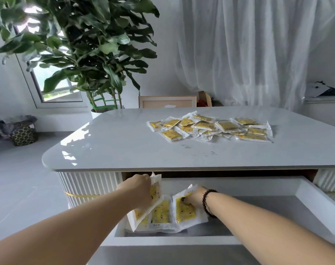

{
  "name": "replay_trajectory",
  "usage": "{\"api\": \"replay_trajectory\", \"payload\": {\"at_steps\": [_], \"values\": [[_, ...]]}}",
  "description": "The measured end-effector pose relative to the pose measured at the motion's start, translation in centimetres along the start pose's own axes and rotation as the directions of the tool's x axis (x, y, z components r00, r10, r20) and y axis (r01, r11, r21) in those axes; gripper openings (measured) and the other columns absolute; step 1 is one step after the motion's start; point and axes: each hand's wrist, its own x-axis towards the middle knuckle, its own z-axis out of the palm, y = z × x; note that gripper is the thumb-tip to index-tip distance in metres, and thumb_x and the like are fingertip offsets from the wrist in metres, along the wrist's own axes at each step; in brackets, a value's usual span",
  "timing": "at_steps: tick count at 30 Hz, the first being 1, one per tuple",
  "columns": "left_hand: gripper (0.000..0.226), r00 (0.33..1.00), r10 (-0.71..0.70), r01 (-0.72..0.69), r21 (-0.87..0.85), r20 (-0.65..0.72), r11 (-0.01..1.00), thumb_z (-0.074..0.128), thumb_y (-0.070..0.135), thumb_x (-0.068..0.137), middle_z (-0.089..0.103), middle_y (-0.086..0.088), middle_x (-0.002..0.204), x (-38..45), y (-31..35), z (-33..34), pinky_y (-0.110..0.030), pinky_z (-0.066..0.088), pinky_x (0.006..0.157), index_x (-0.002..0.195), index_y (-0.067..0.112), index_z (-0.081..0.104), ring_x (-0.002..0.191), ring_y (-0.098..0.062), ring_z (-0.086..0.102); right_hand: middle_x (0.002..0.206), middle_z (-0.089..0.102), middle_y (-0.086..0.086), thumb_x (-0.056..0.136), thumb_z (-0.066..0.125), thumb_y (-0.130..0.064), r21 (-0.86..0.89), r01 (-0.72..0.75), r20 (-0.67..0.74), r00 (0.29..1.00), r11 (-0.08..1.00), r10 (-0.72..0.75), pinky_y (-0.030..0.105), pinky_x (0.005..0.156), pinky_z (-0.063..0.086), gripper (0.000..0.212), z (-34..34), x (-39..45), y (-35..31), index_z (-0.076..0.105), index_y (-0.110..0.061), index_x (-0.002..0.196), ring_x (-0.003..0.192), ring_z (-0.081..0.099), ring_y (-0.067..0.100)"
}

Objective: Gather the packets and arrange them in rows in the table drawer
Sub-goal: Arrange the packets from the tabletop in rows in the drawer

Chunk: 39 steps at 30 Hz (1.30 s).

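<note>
I see my left hand (141, 188) gripping a tilted packet (153, 199) and my right hand (193, 197) pinching another packet (185, 209), lining them up in the open drawer (306, 199), while a pile of packets (210, 128) waits on the tabletop (115, 146).

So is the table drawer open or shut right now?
Open: the drawer is pulled out below the tabletop, and both hands reach inside, the left hand and right hand gripping packets.

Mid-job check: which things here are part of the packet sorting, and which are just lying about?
Job: packets on the tabletop; packets in the drawer; open table drawer; left hand; right hand.

Bystanders: potted plant; picture frame; patterned bag; curtain.
</note>
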Motion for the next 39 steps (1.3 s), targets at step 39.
{"api": "replay_trajectory", "payload": {"at_steps": [39], "values": [[0.013,0.918,0.393,-0.360,-0.312,0.046,0.879,0.070,0.029,0.083,0.056,0.007,0.085,-1.2,1.6,-1.2,-0.025,0.043,0.066,0.087,0.026,0.058,0.074,-0.013,0.052,0.108,0.061,-0.002,0.080,0.070,-0.014,0.200,0.362,-0.151,0.930,0.911,-0.336,0.017,0.064,0.046,0.047,-4.5,-7.1,0.4,0.053,-0.021,0.123,0.087,0.056,0.010]]}}
